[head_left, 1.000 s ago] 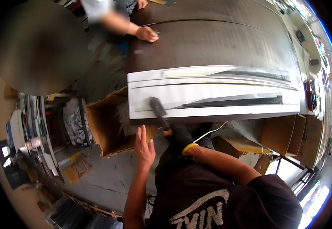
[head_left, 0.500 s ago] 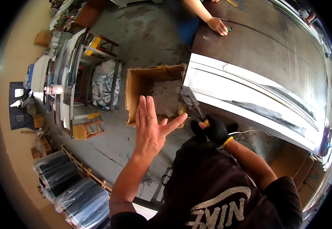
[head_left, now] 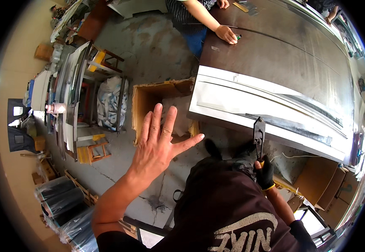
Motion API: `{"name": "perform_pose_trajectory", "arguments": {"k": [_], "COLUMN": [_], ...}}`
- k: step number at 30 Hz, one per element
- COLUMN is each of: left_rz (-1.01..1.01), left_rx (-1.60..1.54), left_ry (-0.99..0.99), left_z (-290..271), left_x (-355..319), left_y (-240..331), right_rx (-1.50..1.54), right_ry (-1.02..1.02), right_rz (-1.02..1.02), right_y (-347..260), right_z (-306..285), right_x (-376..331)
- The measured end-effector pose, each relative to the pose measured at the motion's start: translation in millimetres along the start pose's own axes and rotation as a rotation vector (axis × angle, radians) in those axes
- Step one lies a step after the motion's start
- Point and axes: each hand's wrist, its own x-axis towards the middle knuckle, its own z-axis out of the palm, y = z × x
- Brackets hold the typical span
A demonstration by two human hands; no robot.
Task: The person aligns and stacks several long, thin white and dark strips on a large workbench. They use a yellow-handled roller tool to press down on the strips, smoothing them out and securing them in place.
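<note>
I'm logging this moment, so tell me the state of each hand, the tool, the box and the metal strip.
Left hand: bare, open, fingers spread, holding nothing, raised over the floor.
Right hand: in a black glove, shut on the tool's handle.
Tool: upright, its head at the strip's near edge.
Strip: lying flat along the table's near edge.
Box: open on the floor.

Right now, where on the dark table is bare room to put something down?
The dark brown table is bare between the pale metal panel and another person's hand. Near the gloved right hand holding the black tool, the panel fills the edge.
</note>
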Motion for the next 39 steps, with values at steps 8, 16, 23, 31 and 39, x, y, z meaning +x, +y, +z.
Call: {"name": "perform_pose_trajectory", "arguments": {"k": [8, 16, 23, 31, 39], "left_rz": [0.066, -0.041, -0.037, 0.015, -0.017], "left_rx": [-0.036, -0.173, -0.217, -0.245, -0.311], "left_ry": [0.0, -0.061, -0.094, 0.013, -0.011], "left_z": [-11, -6, 6, 20, 8], "left_x": [15, 17, 14, 22, 76], "left_y": [1, 0, 5, 18, 62], "right_rx": [-0.085, -0.109, 0.095, 0.059, 0.117], "right_ry": [0.133, 0.262, 0.335, 0.448, 0.687], "right_rz": [-0.01, -0.043, 0.006, 0.09, 0.099], "right_y": [9, 54, 22, 41, 98], "right_z": [-13, -31, -38, -68, -147], "right_x": [-14, -27, -43, -64, -64]}}
